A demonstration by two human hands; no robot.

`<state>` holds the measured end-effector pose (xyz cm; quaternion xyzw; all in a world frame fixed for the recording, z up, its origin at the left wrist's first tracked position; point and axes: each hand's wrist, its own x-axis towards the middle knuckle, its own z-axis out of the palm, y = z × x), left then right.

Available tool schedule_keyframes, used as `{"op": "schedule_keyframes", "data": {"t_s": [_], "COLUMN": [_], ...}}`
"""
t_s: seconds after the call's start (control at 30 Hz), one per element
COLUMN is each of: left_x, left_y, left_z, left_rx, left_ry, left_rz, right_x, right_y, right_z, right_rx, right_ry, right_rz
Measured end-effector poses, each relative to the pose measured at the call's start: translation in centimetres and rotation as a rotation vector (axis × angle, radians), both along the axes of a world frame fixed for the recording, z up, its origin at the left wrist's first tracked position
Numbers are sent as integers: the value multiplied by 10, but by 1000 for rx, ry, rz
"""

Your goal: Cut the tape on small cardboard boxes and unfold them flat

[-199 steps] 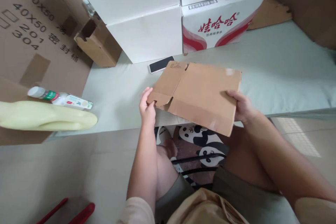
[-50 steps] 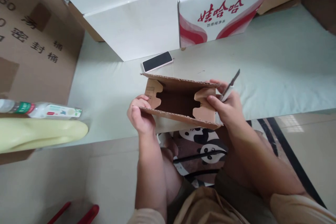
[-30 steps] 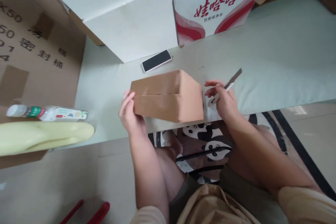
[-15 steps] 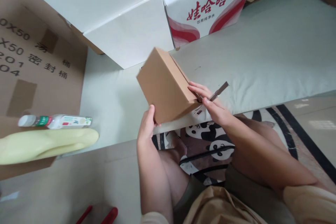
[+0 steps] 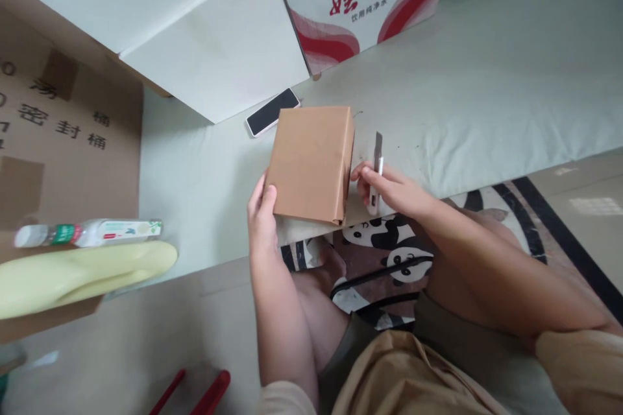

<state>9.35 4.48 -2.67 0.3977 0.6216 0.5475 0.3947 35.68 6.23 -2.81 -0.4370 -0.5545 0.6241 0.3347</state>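
Note:
A small brown cardboard box (image 5: 311, 162) is held over the pale green cloth, its broad face turned up toward me. My left hand (image 5: 263, 204) grips its lower left edge, thumb on the top face and the other fingers mostly hidden behind the side. To the right of the box, my right hand (image 5: 382, 185) is closed around a utility knife (image 5: 376, 168) with a white handle. The knife's blade is out and points away from me, apart from the box. Behind the box lies a flat device with a dark screen (image 5: 273, 111), partly covered by it.
White cartons (image 5: 219, 45) and a white carton with red lettering (image 5: 365, 6) line the back. At left are a large brown carton (image 5: 73, 162), a plastic bottle (image 5: 92, 233) and a pale yellow object (image 5: 92, 272). A panda-patterned mat (image 5: 409, 262) lies below.
The box has turned and tilted so its broad face shows, uncovering the dark-screened device. My right hand has come off the box, and the knife now points away from me.

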Motion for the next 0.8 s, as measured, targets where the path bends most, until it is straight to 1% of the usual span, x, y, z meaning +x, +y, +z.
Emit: {"op": "schedule_keyframes", "data": {"t_s": [0.07, 0.13, 0.2, 0.3, 0.37, 0.47, 0.63, 0.8], "left_x": [2, 3, 5, 8, 9, 12, 18, 28], "left_y": [2, 2, 2, 0, -1, -2, -2, -7], "left_z": [-2, -3, -4, -3, -3, -3, -3, -4], "left_rx": [5, 10, 16, 14, 8, 9, 8, 41], "left_ry": [12, 13, 7, 7, 11, 29, 31, 26], "left_rz": [36, 61, 76, 94, 108, 134, 165, 166], "right_x": [7, 14, 19, 23, 24, 26, 32, 32], "right_y": [2, 1, -3, -12, -18, -21, -21, -25], "right_z": [2, 6, 8, 10, 9, 10, 17, 21], "right_rx": [-103, -182, -273, -424, -488, -503, -444, -447], "right_ry": [-77, -130, -142, -125, -109, -100, -114, -161], "right_rz": [-81, -84, -20, 114, 200, 269, 230, 312]}}
